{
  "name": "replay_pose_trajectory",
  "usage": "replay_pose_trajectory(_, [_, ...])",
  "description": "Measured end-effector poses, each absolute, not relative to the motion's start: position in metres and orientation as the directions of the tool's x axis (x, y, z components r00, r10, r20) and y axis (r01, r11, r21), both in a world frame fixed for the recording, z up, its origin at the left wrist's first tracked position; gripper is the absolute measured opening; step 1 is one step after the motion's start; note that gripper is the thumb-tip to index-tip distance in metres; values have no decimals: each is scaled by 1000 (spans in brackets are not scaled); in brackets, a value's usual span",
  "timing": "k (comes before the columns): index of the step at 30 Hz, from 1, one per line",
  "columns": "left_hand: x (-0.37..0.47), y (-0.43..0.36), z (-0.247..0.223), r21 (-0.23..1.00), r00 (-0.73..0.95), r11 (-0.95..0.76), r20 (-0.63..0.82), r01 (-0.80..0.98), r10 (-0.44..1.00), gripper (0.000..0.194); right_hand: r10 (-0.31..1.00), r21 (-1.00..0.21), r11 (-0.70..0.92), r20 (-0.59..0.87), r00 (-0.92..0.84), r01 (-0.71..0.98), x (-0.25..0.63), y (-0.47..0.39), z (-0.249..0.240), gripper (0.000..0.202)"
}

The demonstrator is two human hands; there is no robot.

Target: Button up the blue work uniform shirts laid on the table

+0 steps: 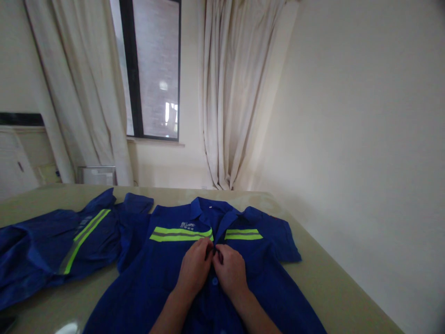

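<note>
A blue short-sleeved shirt (163, 264) with yellow-green and grey stripes lies spread out, its collar at the far side. My left hand (196, 263) and my right hand (230, 266) meet at the front opening, just below the chest stripes. The fingers of both are pinched on the shirt's front edges; what exactly lies between the fingertips is hidden. A button (214, 281) shows on the front strip just below my hands.
The shirt lies on a pale greenish table (333, 278). To the left is a second blue garment (100, 241) with a similar stripe, crumpled. Beyond the table are curtains (225, 93) and a window (158, 69); a bare wall (365, 116) stands at the right.
</note>
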State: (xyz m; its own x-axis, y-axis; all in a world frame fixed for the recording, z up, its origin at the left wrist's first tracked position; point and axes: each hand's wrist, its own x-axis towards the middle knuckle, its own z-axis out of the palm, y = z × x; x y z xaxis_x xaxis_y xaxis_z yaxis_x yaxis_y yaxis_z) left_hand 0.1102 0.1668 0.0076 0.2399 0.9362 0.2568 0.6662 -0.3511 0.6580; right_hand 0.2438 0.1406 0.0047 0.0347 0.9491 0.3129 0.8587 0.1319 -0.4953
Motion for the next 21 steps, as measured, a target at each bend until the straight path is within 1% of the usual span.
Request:
replay_pose_trajectory(4, [111,164,9,602,253,-371,275,707,928,18,956,-448,117,293,22,886,243,139,7,22])
replay_pose_trajectory(7, [110,165,8,614,245,-379,294,693,924,17,957,-438,136,291,-4,889,242,137,9,23])
replay_pose_trajectory(10, [109,167,7,701,195,-353,297,620,935,15,949,-500,195,314,-32,844,244,136,10,28])
replay_pose_trajectory(14, [107,169,8,799,148,-334,301,500,942,10,954,-692,211,300,10,691,248,140,10,39])
replay_pose_trajectory(16, [108,169,10,809,137,-355,331,469,934,12,957,-750,190,285,50,634,250,142,9,35])
replay_pose_trajectory(19, [108,167,13,806,143,-385,360,450,922,22,954,-736,183,292,62,652,251,144,8,23])
replay_pose_trajectory(21, [108,167,14,826,156,-368,333,427,930,21,954,-710,190,298,45,678,251,144,7,18])
